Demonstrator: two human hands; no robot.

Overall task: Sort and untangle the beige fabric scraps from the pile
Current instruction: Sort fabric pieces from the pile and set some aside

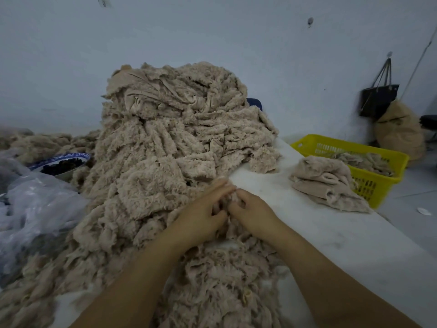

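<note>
Both left hand (203, 216) and right hand (253, 211) pinch one scrap (229, 201) on the white table (343, 245) beside a wall (212, 31).

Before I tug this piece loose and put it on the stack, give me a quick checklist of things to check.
1. Grip: left hand and right hand both pinch the scrap at the near edge of the pile. Ok.
2. Scrap free of the pile: the hands hide its ends. Cannot tell.
3. Pile steady: it rises tall just behind the hands, and a hard tug might bring it down. Not ok.
4. Path to the stack: bare table lies between. Ok.
5. Room in the basket: only partly filled. Ok.
</note>
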